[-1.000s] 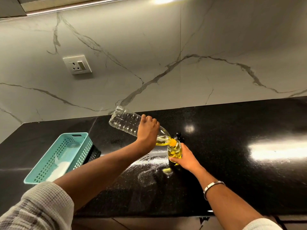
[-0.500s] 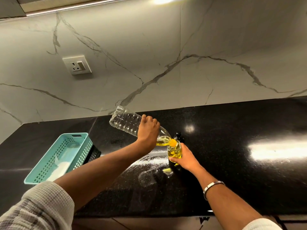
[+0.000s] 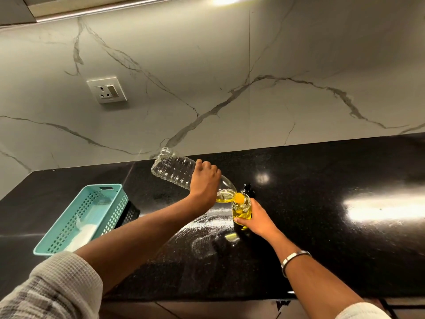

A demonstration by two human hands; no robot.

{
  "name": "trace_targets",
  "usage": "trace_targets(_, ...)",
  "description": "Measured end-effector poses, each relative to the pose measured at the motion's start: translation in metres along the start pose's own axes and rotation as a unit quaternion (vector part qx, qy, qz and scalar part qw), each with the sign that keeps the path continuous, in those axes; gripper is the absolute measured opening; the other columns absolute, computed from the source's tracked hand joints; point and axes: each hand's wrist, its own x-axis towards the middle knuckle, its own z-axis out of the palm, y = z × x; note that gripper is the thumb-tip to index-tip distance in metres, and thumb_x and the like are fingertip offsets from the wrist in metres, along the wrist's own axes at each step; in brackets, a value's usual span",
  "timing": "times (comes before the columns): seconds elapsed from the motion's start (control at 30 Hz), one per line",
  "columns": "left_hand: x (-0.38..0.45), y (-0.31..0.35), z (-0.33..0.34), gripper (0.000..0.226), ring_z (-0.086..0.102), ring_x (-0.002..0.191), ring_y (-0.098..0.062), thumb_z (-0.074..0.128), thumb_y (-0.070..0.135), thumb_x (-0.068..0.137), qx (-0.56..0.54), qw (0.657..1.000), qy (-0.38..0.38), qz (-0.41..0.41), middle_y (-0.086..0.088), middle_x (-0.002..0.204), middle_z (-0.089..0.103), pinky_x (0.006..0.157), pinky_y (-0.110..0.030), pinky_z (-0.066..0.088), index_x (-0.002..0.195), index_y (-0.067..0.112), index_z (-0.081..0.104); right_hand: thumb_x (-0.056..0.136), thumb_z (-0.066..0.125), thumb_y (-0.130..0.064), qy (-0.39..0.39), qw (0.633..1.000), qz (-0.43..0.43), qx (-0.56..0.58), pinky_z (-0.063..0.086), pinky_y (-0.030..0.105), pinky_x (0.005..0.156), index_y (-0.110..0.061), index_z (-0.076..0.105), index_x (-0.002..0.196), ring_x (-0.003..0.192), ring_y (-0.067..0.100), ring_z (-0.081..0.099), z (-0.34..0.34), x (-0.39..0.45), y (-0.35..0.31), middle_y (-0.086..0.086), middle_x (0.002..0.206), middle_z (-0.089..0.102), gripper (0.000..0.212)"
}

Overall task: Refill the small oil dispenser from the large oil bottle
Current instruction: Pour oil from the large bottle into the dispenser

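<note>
While oil runs from a tipped large oil bottle (image 3: 174,170) into a small oil dispenser (image 3: 241,209) on a black granite counter (image 3: 333,238), a person's left hand (image 3: 205,181) wraps the bottle's ribbed middle and the right hand (image 3: 257,218) curls round the glass dispenser, which stands upright with its base on the counter. The bottle's orange mouth sits right at the dispenser's open rim; only a little yellow oil pools in the bottle's shoulder, and the dispenser looks well over half full. Done well, the pour would call for a slow, steady tilt, the mouth kept over the rim, the dispenser pinned firmly, and an early stop before the neck floods. A black pump top (image 3: 248,188) stands just behind the dispenser. To the left lies a teal plastic basket (image 3: 69,229). No brand, label or legible writing shows on either container.
</note>
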Motion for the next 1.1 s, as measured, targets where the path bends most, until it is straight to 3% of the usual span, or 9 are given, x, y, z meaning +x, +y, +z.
trace_targets(0.47, -0.0004, -0.0003, 0.0009, 0.041, 0.043, 0.124, -0.026, 0.056, 0.030, 0.095, -0.003, 1.000, -0.003, -0.002, -0.005, 0.129, 0.052, 0.115, -0.043, 0.017, 0.132, 0.014, 0.047, 0.067, 0.085, -0.031, -0.004, 1.000, 0.006, 0.002, 0.043, 0.034, 0.101, -0.023, 0.048, 0.121, 0.113, 0.013, 0.053, -0.0010, -0.0020, -0.0013, -0.004, 0.120, 0.054, 0.065)
trace_targets(0.73, -0.0002, -0.0013, 0.0000, 0.036, 0.045, 0.118, -0.025, 0.053, 0.028, 0.096, -0.001, 1.000, -0.004, -0.001, -0.004, 0.123, 0.054, 0.112, -0.042, 0.021, 0.128, 0.014, 0.050, 0.069, 0.084, -0.027, 0.000, 1.000, -0.002, -0.006, 0.039, 0.024, 0.092, -0.016, 0.049, 0.120, 0.111, 0.015, 0.053, -0.0019, -0.0035, -0.0034, 0.001, 0.119, 0.054, 0.063)
trace_targets(1.1, 0.0008, -0.0012, -0.0025, 0.037, 0.045, 0.119, -0.026, 0.051, 0.031, 0.097, 0.002, 1.000, -0.006, 0.002, -0.005, 0.124, 0.054, 0.113, -0.042, 0.020, 0.129, 0.014, 0.049, 0.068, 0.085, -0.028, -0.002, 1.000, 0.003, -0.004, 0.042, 0.029, 0.097, -0.018, 0.048, 0.121, 0.112, 0.015, 0.053, -0.0018, -0.0033, -0.0035, 0.000, 0.119, 0.054, 0.065)
